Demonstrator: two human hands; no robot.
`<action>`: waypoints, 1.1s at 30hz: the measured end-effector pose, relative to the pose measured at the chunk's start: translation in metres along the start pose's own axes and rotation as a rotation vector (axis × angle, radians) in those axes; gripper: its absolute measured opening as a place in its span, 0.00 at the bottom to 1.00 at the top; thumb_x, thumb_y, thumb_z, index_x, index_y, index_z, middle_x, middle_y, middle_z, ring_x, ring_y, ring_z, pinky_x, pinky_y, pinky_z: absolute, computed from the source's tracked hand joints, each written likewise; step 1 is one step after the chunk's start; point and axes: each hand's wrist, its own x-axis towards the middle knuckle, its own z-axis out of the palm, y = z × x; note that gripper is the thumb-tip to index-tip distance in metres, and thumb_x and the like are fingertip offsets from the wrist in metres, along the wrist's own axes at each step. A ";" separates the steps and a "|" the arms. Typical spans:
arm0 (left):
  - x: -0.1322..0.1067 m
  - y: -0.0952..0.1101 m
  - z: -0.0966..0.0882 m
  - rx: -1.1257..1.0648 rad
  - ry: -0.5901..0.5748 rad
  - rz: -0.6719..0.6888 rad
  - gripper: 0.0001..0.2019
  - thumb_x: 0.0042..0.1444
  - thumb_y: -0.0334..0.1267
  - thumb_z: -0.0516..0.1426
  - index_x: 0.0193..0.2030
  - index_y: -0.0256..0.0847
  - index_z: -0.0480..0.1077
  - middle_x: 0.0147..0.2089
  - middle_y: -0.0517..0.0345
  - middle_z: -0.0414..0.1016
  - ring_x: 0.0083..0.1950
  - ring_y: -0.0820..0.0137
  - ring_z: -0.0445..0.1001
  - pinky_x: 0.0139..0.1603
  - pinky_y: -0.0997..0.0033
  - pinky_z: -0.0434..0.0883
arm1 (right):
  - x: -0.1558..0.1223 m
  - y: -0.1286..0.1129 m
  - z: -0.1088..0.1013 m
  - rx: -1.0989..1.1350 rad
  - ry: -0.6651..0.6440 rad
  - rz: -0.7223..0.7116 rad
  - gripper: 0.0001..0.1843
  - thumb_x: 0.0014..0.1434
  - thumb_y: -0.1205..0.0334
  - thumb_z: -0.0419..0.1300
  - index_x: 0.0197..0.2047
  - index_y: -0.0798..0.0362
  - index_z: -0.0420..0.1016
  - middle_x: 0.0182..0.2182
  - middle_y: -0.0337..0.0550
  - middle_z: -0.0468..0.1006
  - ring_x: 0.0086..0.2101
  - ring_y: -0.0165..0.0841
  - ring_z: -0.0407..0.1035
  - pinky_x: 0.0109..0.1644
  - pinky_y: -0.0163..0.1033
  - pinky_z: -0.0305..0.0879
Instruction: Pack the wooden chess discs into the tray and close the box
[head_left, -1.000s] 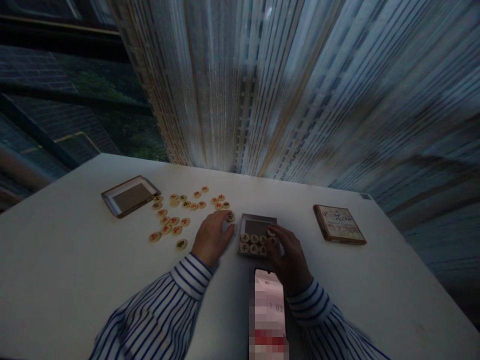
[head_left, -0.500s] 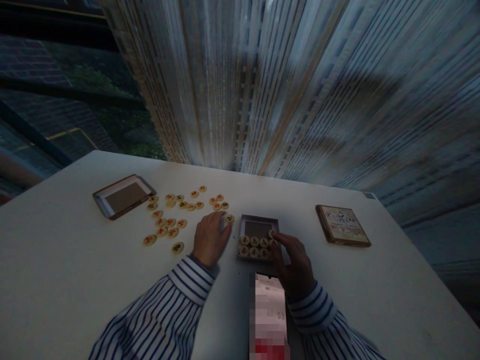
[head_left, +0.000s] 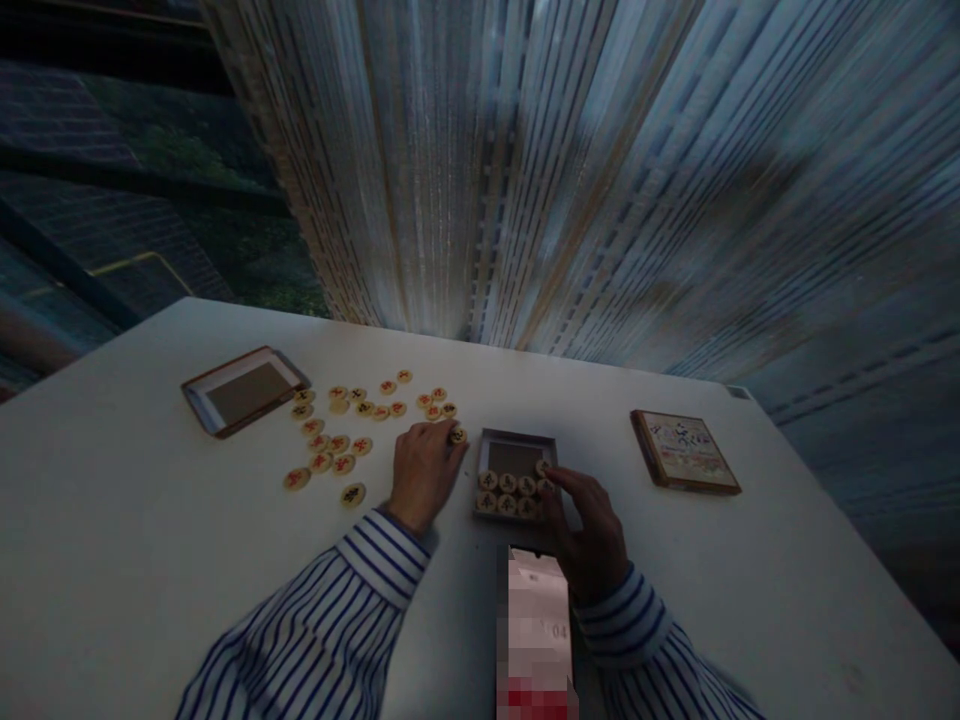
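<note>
A small dark tray (head_left: 516, 452) sits mid-table with several round wooden game pieces (head_left: 507, 486) lined up in its near half. My right hand (head_left: 589, 528) rests at the tray's right edge, its forefinger pressed on a piece in the tray's right column. My left hand (head_left: 421, 472) lies just left of the tray, fingers curled, its fingertips pinching a single black-marked piece (head_left: 457, 435). Both sleeves are white with blue stripes.
Several loose pieces (head_left: 341, 430) with red or black marks are scattered to the left. A brown tray (head_left: 243, 389) lies at the far left, a printed box lid (head_left: 684, 449) at the right. A phone (head_left: 535, 630) lies near me on the white table (head_left: 135, 540).
My left hand has drawn its fingers in around the single piece beside the tray. My right forefinger has stretched out onto the tray's right column. The view has shifted slightly.
</note>
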 end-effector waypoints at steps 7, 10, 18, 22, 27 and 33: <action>-0.002 -0.003 0.000 -0.067 0.059 0.027 0.13 0.54 0.37 0.54 0.46 0.36 0.68 0.41 0.49 0.76 0.44 0.61 0.71 0.44 0.60 0.66 | 0.000 0.001 -0.001 0.009 0.006 0.004 0.12 0.55 0.69 0.55 0.44 0.53 0.68 0.37 0.48 0.75 0.39 0.35 0.69 0.41 0.45 0.68; -0.004 -0.006 -0.001 -0.134 0.154 0.092 0.14 0.55 0.38 0.54 0.46 0.35 0.67 0.41 0.48 0.76 0.44 0.62 0.72 0.45 0.61 0.67 | 0.001 0.001 -0.002 0.007 0.011 -0.005 0.12 0.55 0.69 0.55 0.44 0.54 0.68 0.37 0.48 0.75 0.38 0.35 0.69 0.41 0.45 0.68; -0.012 -0.001 -0.009 -0.301 0.252 0.094 0.14 0.54 0.39 0.54 0.47 0.37 0.66 0.43 0.50 0.76 0.45 0.66 0.73 0.46 0.65 0.69 | 0.000 0.001 -0.003 0.016 0.000 0.005 0.13 0.55 0.70 0.54 0.45 0.53 0.68 0.37 0.48 0.75 0.39 0.36 0.69 0.42 0.45 0.67; -0.013 0.004 -0.013 -0.464 0.217 -0.008 0.14 0.52 0.38 0.56 0.45 0.39 0.67 0.43 0.52 0.75 0.44 0.67 0.74 0.47 0.65 0.70 | -0.001 0.001 -0.004 0.021 0.003 0.008 0.13 0.55 0.69 0.55 0.44 0.54 0.68 0.37 0.48 0.75 0.38 0.36 0.69 0.41 0.45 0.67; -0.014 0.012 -0.014 -0.848 0.125 -0.212 0.15 0.46 0.37 0.59 0.42 0.38 0.68 0.39 0.53 0.76 0.38 0.69 0.75 0.43 0.67 0.72 | -0.002 0.002 -0.003 0.022 0.001 0.016 0.13 0.55 0.70 0.55 0.44 0.53 0.68 0.37 0.48 0.75 0.39 0.36 0.69 0.41 0.45 0.67; -0.015 0.021 -0.018 -1.247 0.044 -0.366 0.16 0.39 0.35 0.63 0.38 0.37 0.68 0.37 0.53 0.77 0.37 0.69 0.75 0.42 0.67 0.72 | -0.002 0.003 -0.004 0.019 -0.014 0.013 0.13 0.55 0.69 0.54 0.45 0.53 0.67 0.38 0.48 0.75 0.39 0.36 0.69 0.42 0.45 0.67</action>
